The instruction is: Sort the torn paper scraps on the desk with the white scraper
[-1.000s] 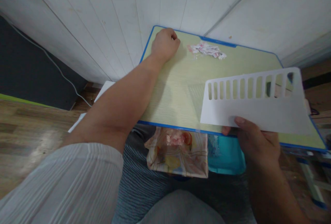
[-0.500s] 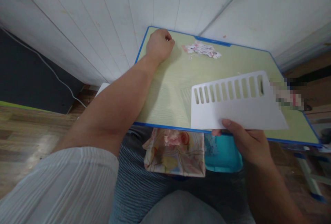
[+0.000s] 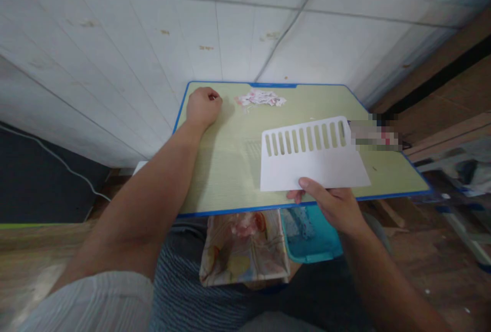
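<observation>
My right hand (image 3: 330,204) grips a white flat board with a row of slots (image 3: 314,168) by its lower edge, thumb on top and fingers beneath. The board tilts above the front of a pale green, blue-edged table (image 3: 226,168). My left hand (image 3: 204,107) rests closed near the table's far left corner. A tiny white bit shows by its curled fingers, but I cannot make out what they hold. Right of that hand lies a pile of white and pinkish paper-like strips (image 3: 263,98).
Below the table edge sit a patterned fabric-lined box (image 3: 245,265) with pinkish contents and a turquoise tray (image 3: 316,255). A blurred-out object (image 3: 376,135) lies at the table's right side. A white panelled wall (image 3: 146,50) stands behind, with a cable (image 3: 293,22) running down it.
My view has tilted up and turned right, so the table appears lower and further left. The right hand has lifted the slotted board slightly towards the table's middle; the left hand stays at the corner.
</observation>
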`<control>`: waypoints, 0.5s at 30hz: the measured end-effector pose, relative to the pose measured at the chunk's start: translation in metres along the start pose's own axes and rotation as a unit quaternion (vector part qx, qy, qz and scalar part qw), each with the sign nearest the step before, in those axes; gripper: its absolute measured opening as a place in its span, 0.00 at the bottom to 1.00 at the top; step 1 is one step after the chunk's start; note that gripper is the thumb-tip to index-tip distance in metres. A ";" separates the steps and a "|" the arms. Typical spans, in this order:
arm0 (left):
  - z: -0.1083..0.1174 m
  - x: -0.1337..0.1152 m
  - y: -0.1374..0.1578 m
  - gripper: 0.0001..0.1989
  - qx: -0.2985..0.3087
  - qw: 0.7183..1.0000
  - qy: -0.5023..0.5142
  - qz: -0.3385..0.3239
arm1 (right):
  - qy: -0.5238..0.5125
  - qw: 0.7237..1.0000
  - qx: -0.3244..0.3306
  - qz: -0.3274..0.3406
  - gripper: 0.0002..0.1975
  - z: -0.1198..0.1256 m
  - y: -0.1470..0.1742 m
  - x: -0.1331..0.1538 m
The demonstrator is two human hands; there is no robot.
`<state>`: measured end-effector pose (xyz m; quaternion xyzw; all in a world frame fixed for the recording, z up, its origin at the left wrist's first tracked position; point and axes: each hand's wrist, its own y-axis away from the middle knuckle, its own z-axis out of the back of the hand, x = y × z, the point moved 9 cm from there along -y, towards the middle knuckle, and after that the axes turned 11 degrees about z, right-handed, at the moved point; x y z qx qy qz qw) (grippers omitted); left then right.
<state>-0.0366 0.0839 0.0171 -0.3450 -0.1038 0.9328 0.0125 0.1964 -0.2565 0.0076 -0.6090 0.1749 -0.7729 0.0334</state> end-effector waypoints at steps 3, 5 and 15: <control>0.003 -0.005 0.004 0.08 0.004 0.999 -0.030 -0.015 | -0.014 1.000 0.004 -0.011 0.25 -0.001 -0.001 -0.006; 0.005 -0.008 0.007 0.09 0.012 0.998 -0.049 -0.027 | -0.028 0.999 0.008 -0.017 0.26 -0.002 -0.003 -0.008; 0.047 0.025 0.108 0.29 0.094 0.982 -0.133 -0.098 | -0.101 0.995 0.018 -0.010 0.23 -0.006 -0.013 -0.007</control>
